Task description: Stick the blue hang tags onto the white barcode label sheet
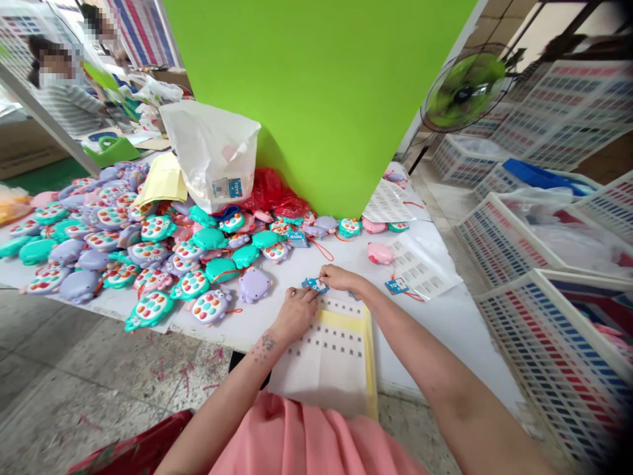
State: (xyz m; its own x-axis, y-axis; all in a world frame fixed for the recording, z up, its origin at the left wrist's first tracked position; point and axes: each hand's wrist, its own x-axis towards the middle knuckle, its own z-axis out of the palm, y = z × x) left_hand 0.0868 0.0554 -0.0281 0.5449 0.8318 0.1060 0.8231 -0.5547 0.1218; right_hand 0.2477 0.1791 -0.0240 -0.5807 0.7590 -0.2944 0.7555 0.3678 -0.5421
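1. Salmon-pink cloth (pixel 306 442) is seen nearest the camera, with the lower edge of a label sheet (pixel 321 373) set against it; yellow paper (pixel 370 376) is partly covered by the sheet.
2. Above the sheet's far end, a blue card (pixel 315 284) is kept between the two hands on the white table (pixel 445 336).
3. The card's near left side is touched by the curled fingers of the left hand (pixel 295 311); whether it is pinched or only steadied cannot be told.
4. The card's right side is met by the bent, drawn-together fingers of the right hand (pixel 337 277); whether it is gripped or pressed cannot be told. Another blue tag (pixel 354 295) is half hidden by the right wrist.
5. The left side is crowded by heaped toys (pixel 150 310) in turquoise, purple and pink, topped by a white bag (pixel 212 152) and yellow sheets (pixel 163 181).
6. The view ahead is blocked by a green panel (pixel 316 99); red plastic (pixel 271 193) is bunched at its foot.
7. To the right, more labels (pixel 420 269) are laid beside a pink toy (pixel 380 253) and a looped blue tag (pixel 396 285).
8. The floor beyond is taken up by white crates (pixel 514 356) and a fan (pixel 462 95).
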